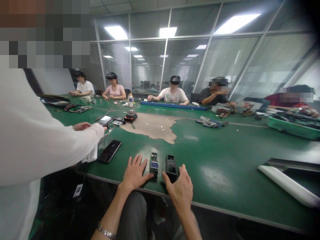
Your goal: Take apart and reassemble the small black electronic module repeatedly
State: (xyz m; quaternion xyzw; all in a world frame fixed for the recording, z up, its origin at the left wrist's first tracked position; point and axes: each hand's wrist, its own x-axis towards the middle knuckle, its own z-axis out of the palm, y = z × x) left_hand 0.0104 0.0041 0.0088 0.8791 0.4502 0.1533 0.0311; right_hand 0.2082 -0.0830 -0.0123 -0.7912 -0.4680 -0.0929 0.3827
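Head view: left hand (135,174), fingers spread, open and empty, its thumb just beside an upright circuit module (154,163) with a small display. Right hand (178,190), open and empty, curves near a black plastic housing (171,168). Module and housing stand apart, unassembled, between the hands on the green workbench (225,180). Black smartphone (109,151) lies beyond the left hand.

the workbench top (220,166) is coloured glossy green, broken by a worn beige patch (150,126); the casing (171,168) is finished in black, and the circuit board (154,159) is marked by a blue screen (154,165).
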